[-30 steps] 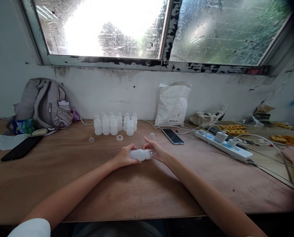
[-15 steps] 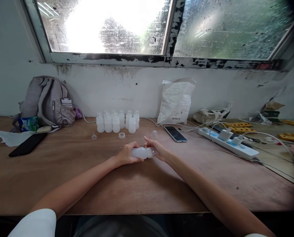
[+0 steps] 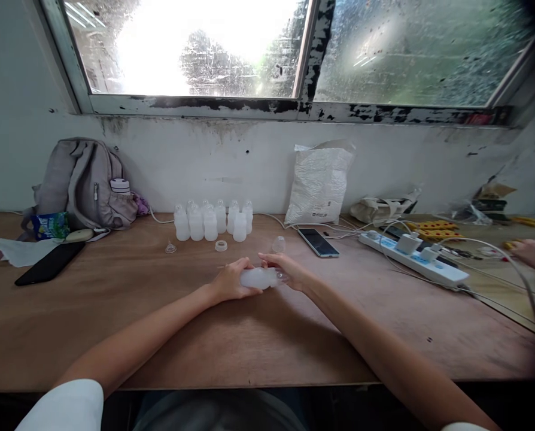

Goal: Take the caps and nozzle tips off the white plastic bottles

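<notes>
A milky white bottle [image 3: 259,278] lies sideways above the wooden table, its clear nipple end pointing right. My left hand [image 3: 231,280] is wrapped round the bottle's body. At the neck end, my right hand [image 3: 289,272] closes on the collar and nipple, its fingers partly hidden behind. Beyond the hands, a white ring [image 3: 221,246], a clear nipple [image 3: 170,246] and a clear cap [image 3: 279,243] rest on the table. Several white bottles [image 3: 196,225] stand upright in a group near the wall.
Left: a grey backpack [image 3: 81,182] and black phone [image 3: 51,263]. Right: a second phone [image 3: 318,242], a silver pouch [image 3: 320,184], a white power strip [image 3: 415,260] with cables and yellow parts [image 3: 435,230]. Another person's hand [image 3: 533,252] reaches in at the right edge.
My right hand's fingers have shifted slightly left around the neck of the bottle. The other person's hand has come further into view, touching something yellow.
</notes>
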### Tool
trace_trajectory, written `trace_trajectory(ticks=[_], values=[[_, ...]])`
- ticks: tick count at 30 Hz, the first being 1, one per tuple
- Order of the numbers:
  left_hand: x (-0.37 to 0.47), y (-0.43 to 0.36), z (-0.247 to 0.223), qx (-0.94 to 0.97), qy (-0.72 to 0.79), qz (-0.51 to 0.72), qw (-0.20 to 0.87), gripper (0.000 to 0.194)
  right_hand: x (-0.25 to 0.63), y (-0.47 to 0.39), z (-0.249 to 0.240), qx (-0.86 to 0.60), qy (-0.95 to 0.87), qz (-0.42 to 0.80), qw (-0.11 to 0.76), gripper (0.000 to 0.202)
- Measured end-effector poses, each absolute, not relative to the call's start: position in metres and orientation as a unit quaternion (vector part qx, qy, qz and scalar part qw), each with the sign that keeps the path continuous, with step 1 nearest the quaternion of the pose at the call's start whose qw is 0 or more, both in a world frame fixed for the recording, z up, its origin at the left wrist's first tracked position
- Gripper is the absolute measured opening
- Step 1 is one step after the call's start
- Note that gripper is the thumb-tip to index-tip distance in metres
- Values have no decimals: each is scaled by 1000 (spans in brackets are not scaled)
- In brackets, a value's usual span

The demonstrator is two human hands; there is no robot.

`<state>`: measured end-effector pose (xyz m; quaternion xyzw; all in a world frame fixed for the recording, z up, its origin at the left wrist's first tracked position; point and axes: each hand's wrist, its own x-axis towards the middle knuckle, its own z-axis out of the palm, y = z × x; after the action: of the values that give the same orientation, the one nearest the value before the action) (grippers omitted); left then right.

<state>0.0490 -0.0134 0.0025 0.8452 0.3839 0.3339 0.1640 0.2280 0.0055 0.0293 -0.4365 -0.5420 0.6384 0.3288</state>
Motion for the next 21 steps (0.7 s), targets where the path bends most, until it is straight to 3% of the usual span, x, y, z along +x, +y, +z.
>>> trace_trajectory(ticks=[16, 21], values=[[50, -14, 3, 857, 383, 317, 139, 42, 226, 3, 32, -441, -578, 599, 335, 34], [50, -14, 6, 846, 387, 321, 176, 48, 226, 11, 39, -407, -458, 623, 486, 31]])
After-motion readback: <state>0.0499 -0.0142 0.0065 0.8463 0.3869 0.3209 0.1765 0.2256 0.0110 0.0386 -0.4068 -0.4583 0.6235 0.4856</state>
